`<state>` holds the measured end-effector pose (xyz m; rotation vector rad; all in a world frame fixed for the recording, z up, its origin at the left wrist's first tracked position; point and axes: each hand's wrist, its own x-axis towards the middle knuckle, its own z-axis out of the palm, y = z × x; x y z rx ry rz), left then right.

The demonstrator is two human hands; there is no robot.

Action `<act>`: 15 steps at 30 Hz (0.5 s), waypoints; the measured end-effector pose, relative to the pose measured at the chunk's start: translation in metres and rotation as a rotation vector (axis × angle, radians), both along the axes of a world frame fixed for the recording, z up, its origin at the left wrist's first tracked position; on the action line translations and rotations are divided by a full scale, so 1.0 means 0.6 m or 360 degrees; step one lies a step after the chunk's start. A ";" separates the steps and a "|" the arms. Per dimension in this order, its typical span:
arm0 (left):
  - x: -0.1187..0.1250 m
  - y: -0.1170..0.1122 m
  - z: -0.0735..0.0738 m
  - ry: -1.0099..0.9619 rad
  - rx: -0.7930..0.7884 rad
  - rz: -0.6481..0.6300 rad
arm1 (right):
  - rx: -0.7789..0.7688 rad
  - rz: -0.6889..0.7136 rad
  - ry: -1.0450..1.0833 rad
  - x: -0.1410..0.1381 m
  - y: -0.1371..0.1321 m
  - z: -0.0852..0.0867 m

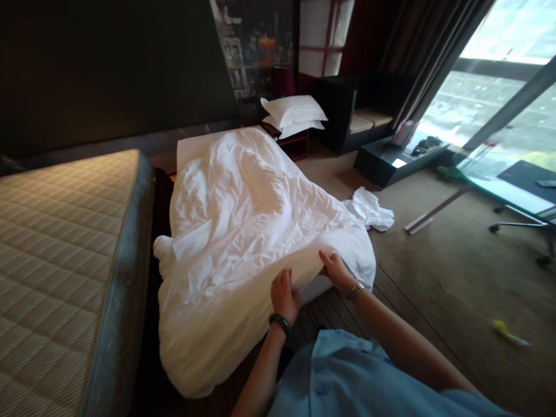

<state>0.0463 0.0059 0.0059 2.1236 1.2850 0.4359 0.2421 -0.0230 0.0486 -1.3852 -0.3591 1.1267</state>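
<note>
A rumpled white duvet [243, 214] spreads over the bed, its near edge hanging past the foot end. My left hand [285, 296], with a dark bangle at its wrist, closes on this near edge around the middle. Farther right, my right hand [336, 270] pinches the same edge between thumb and fingers, a metal watch or bracelet on its wrist. Between the two hands the edge is lifted a little, and a strip of white shows beneath it. The left fingertips rest on top of the fabric; the left thumb is hidden.
A bare quilted mattress [56, 249] stands at the left, across a narrow dark gap. White pillows [295, 111] are stacked beyond the bed. Crumpled white linen [369, 208] and a yellow item [508, 333] lie on the carpet. A glass-topped table [499, 179] is at the right.
</note>
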 end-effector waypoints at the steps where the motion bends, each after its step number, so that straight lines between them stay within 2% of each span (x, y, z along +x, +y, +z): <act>1: 0.013 0.008 0.001 0.0097 -0.0060 0.0005 | 0.0018 0.0049 -0.0016 0.011 -0.008 -0.004; 3: 0.014 0.025 -0.002 0.0246 -0.0186 0.0062 | 0.0033 0.0112 -0.0033 0.035 -0.027 -0.020; 5: -0.012 0.041 -0.004 0.0381 -0.0311 0.0162 | 0.0000 0.0161 -0.0043 0.058 -0.063 -0.046; 7: -0.051 0.051 0.009 0.0492 -0.0416 0.0283 | -0.0150 0.0355 -0.0109 0.074 -0.126 -0.079; 8: -0.068 0.051 0.024 0.0530 -0.0438 0.0339 | -0.0253 0.0519 -0.0171 0.077 -0.166 -0.094; 10: -0.095 0.039 0.072 0.0451 -0.0462 0.0451 | -0.0415 0.0860 -0.0322 0.072 -0.249 -0.113; 12: -0.105 0.012 0.142 0.0166 -0.0576 0.0566 | -0.0389 0.0946 -0.0555 0.053 -0.306 -0.111; 13: -0.105 -0.006 0.182 -0.0006 -0.0671 0.0614 | -0.0291 0.0919 -0.0715 0.041 -0.315 -0.101; 15: -0.100 -0.042 0.264 -0.0255 -0.0769 0.0679 | 0.0039 0.0925 -0.1085 0.018 -0.285 -0.072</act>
